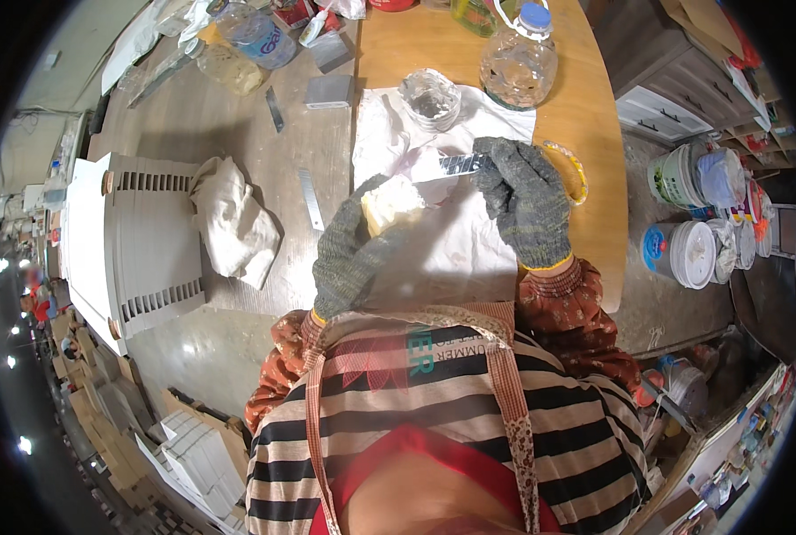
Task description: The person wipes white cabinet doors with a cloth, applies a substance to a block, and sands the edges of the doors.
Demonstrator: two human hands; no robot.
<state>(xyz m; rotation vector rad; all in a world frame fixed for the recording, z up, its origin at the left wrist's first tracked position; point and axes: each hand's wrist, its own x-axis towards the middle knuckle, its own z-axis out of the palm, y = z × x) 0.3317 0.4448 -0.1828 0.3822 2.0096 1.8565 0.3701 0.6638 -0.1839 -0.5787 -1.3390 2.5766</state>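
Both my hands wear dark grey knit gloves with yellow cuffs. My left hand (pixel 349 254) is closed on a pale cream-white lump (pixel 393 205); whether it is foam, cloth or something else I cannot tell. My right hand (pixel 525 196) grips a thin, shiny metal strip (pixel 459 166), whose free end points left above the lump. Beneath both hands lies a white cloth (pixel 469 236) spread over the table. Just beyond them stands a cut-down clear plastic container (pixel 430 100), its inside smeared with whitish material.
A large clear jug with a blue cap (pixel 517 62) stands at the back right. Left of the cloth lie a metal strip (pixel 311 198), a grey block (pixel 329 92) and a crumpled cloth (pixel 234 221) against stacked white panels (pixel 153 241). Buckets (pixel 689 253) stand on the floor to the right.
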